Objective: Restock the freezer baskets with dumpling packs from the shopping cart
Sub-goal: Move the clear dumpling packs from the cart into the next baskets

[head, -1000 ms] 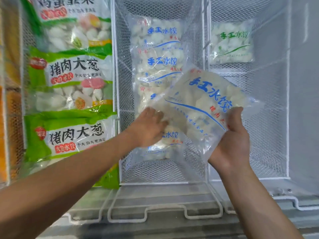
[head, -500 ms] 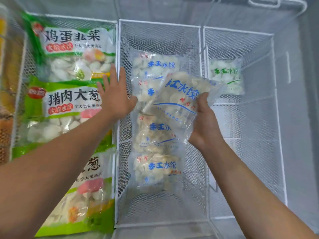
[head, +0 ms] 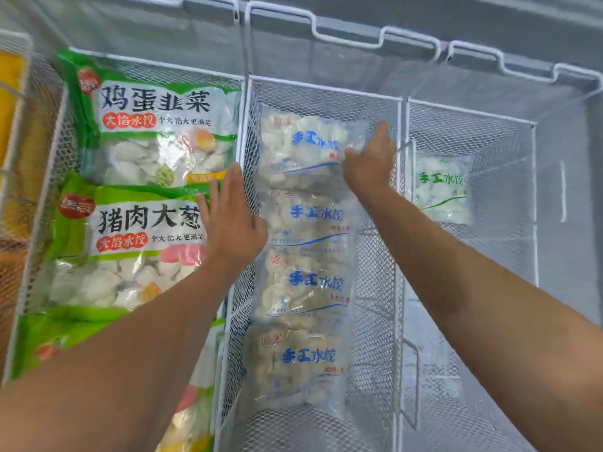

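Observation:
A clear dumpling pack with blue print lies at the far end of the middle wire basket, on top of a row of several like packs. My right hand holds the right edge of that far pack, with one finger stretched up toward the basket's right wall. My left hand is flat, fingers straight, over the mesh wall between the left and middle baskets, and touches a green pack. The shopping cart is out of view.
The left basket holds large green dumpling packs stacked in a row. In the right basket lies one small pack with green print. A yellow-orange item sits at the far left edge. White wire handles run along the freezer's back rim.
My right hand carried the blue-print pack forward and down onto the far end of the row in the middle basket. My left hand stayed by the left wall of that basket.

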